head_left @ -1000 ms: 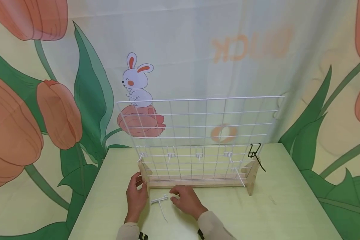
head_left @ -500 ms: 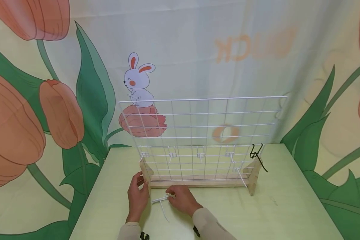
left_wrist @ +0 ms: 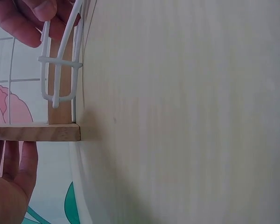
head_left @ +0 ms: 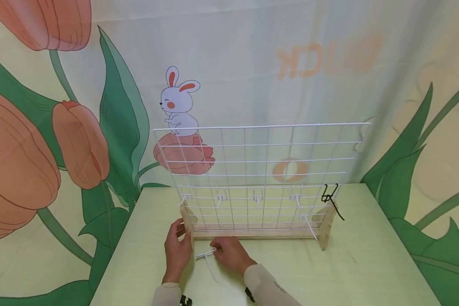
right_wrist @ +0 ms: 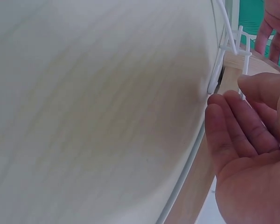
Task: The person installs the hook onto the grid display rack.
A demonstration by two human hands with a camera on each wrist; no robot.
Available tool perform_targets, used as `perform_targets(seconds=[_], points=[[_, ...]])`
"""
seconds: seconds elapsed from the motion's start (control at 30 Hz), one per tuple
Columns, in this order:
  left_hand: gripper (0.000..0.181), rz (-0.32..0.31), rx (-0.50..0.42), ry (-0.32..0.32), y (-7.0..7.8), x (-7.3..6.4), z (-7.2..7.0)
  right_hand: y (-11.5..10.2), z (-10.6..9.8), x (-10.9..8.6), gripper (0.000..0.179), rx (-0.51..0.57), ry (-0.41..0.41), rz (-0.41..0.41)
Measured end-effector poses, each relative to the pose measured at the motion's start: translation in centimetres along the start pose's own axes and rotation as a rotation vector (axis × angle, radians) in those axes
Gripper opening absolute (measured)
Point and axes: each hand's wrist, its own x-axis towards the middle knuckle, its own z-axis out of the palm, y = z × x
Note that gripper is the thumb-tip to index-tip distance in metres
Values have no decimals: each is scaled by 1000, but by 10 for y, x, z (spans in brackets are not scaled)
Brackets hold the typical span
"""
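Note:
My right hand [head_left: 231,255] pinches one end of a white wire display hook [head_left: 204,255] between thumb and fingers, low in front of the rack. The hook's long prong points toward me over the table. In the right wrist view the thumb presses the hook's wire frame [right_wrist: 246,63] against the fingers. My left hand [head_left: 177,248] grips the left wooden side piece [head_left: 187,221] of the rack; in the left wrist view its fingers [left_wrist: 28,163] lie along one face of that wood, the thumb tip at the other.
A white wire grid [head_left: 245,163] stands leaning back in the wooden base [head_left: 252,233]. Several white hooks hang in a row on it, with another white hook [head_left: 310,225] lower right. A black hook [head_left: 329,197] hangs at the right end. Behind the table [head_left: 375,255] is a printed curtain [head_left: 248,55].
My right hand has moved left to the white hook and now pinches its end. The left hand stays on the wooden side piece. The head view has shifted slightly.

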Motion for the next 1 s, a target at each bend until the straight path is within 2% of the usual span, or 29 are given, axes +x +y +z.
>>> perform_targets(seconds=[0.4, 0.77, 1.0], points=[[46, 36, 8, 11, -2, 0, 0, 2, 2, 1, 20, -32, -16, -88], [46, 53, -21, -10, -8, 2, 0, 11, -5, -5, 23, 5, -109, -95], [47, 27, -25, -11, -9, 1, 0, 12, -9, -9, 24, 24, -141, -94]])
